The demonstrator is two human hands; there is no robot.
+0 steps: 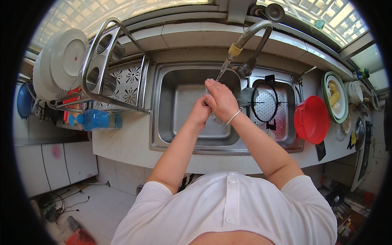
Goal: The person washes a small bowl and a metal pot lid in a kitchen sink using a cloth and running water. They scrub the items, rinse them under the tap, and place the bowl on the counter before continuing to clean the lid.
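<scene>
Both hands are pressed together over the left basin (186, 92) of a steel sink, with a wet grey cloth (216, 118) between them. My right hand (223, 99) lies over the top of the cloth, a bangle on its wrist. From the left, my left hand (199, 112) grips the cloth, its fingers partly hidden by the right. Water runs from the faucet spout (228, 58) onto the hands. Another grey cloth (246, 96) lies at the divider between the basins. A black pan support ring (253, 105) stands over the perforated right basin (286, 122).
A metal dish rack (144, 82) with white plates (69, 58) stands left, near a blue bottle (96, 119). At right are a red plastic basin (310, 119) and a green-rimmed bowl (327, 105) holding a white dish of food. A small tap (298, 79) rises behind the sink.
</scene>
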